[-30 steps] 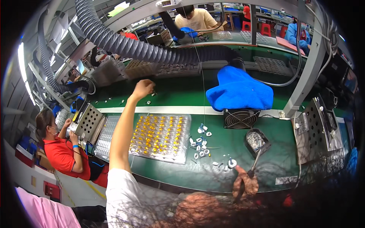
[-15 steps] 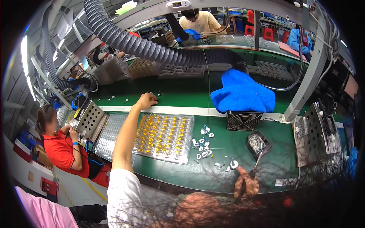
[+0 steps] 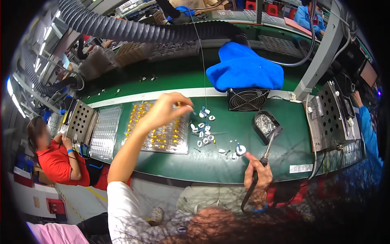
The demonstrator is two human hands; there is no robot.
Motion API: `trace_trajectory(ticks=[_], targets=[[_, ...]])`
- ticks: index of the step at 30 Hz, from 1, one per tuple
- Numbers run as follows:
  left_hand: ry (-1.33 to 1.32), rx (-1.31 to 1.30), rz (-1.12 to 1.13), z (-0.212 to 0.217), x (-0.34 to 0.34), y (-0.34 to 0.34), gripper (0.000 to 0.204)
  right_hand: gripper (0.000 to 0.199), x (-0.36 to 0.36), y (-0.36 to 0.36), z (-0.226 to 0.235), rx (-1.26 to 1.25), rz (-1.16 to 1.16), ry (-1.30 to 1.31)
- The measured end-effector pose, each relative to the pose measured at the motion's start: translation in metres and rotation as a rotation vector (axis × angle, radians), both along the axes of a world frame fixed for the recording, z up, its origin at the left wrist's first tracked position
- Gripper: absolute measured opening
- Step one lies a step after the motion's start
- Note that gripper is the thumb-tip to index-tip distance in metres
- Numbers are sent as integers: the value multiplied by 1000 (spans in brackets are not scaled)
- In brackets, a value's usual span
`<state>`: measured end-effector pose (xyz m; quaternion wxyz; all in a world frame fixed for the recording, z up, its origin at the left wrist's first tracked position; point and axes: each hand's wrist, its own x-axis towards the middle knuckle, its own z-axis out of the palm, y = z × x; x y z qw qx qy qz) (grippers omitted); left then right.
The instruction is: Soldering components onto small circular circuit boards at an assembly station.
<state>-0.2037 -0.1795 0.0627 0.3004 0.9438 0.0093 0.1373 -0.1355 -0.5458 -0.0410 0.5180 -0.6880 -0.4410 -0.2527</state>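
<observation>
My left hand (image 3: 172, 109) is over the right part of a clear tray (image 3: 183, 147) of small yellow parts, its thumb and fingers drawn together. Whatever they may pinch is too small to make out. Just right of it lies a loose pile of white oval pieces with dark blue bits (image 3: 207, 129). My right hand (image 3: 258, 173) grips a soldering iron (image 3: 266, 156) by its dark handle, its metal shaft pointing up and away toward a black scoop-shaped container (image 3: 256, 127) of small metal pieces. By the right fingertips sits a white round piece (image 3: 241, 150).
Behind the bench stands a fan (image 3: 248, 99) draped with a blue cloth (image 3: 245, 69). A second clear tray (image 3: 106, 128) lies left. Perforated metal boxes (image 3: 81, 120) flank the bench. A co-worker in red (image 3: 61, 162) is at left, a blue sleeve (image 3: 367, 130) at right.
My left hand has come back from the green strip beyond the white rail to the tray and the white pieces. My right hand still holds the soldering iron. The whole view has shifted.
</observation>
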Motion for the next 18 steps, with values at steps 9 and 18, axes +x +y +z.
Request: trace_trajectory(ticks=[9, 18], targets=[[43, 148, 79, 13, -17, 16, 18, 29, 1, -2, -3, 26, 5, 22], [65, 321, 153, 7, -115, 0, 17, 29, 1, -3, -3, -1, 23, 24]])
